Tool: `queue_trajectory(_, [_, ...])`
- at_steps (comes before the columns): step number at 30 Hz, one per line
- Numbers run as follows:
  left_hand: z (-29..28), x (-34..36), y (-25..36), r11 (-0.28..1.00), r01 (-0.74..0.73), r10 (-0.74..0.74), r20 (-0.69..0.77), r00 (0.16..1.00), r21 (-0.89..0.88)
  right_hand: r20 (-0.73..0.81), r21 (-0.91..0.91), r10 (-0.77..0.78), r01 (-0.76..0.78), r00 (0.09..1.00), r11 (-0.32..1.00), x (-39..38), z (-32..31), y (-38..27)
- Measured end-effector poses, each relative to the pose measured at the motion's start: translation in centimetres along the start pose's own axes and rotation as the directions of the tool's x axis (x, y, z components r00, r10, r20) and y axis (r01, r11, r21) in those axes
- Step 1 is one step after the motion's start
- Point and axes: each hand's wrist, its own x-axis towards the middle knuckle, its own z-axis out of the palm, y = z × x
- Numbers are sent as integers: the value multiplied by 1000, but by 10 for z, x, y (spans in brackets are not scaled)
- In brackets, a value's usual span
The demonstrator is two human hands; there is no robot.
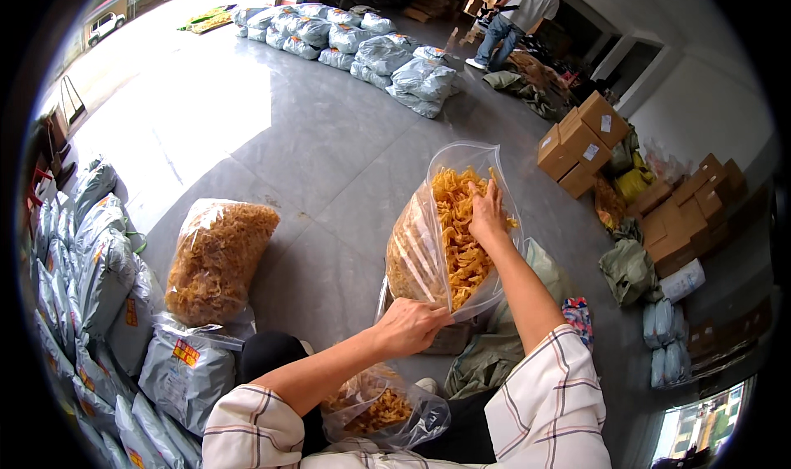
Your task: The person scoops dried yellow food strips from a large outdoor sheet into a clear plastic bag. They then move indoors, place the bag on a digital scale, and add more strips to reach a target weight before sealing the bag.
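A large clear plastic bag [414, 251] stands in front of me with its mouth gaping, full of curly orange-yellow dried pieces [463, 259]. My left hand [409, 327] is closed on the near edge of the bag's mouth. Inside the mouth, my right hand [488, 214] lies on the pieces with its fingers apart; the fingertips are partly among them. Between my legs rests a smaller clear bag [420, 420], open, with some of the same pieces in it. Another full clear bag [218, 259] of browner pieces sits on the floor to the left.
Grey parcels [103, 255] are piled at my left, and more grey sacks [383, 56] line the far floor. Cardboard boxes [582, 144] stand at the right. A green woven sack [494, 350] lies beside the big bag. A person [517, 20] stands far back.
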Motion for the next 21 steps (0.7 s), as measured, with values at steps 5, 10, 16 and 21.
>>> queue_trajectory(5, [-5, -3, 2, 1000, 8, -8, -32, 999, 2, 300, 136, -134, 97, 945, 986, -10, -37, -33])
queue_trajectory(10, [-5, 2, 4, 1000, 1, -1, -55, 998, 15, 384, 150, -646, 646, 660, 748, -54, 20, -50])
queue_trajectory(16, [-3, -5, -3, 999, 3, -1, -29, 1000, 49, 748, -32, -498, 773, 440, 634, -81, -7, -50])
queue_trajectory(21, [5, -3, 1, 1000, -5, 5, -4, 1000, 9, 867, -134, -187, 578, 462, 805, -47, -40, -66])
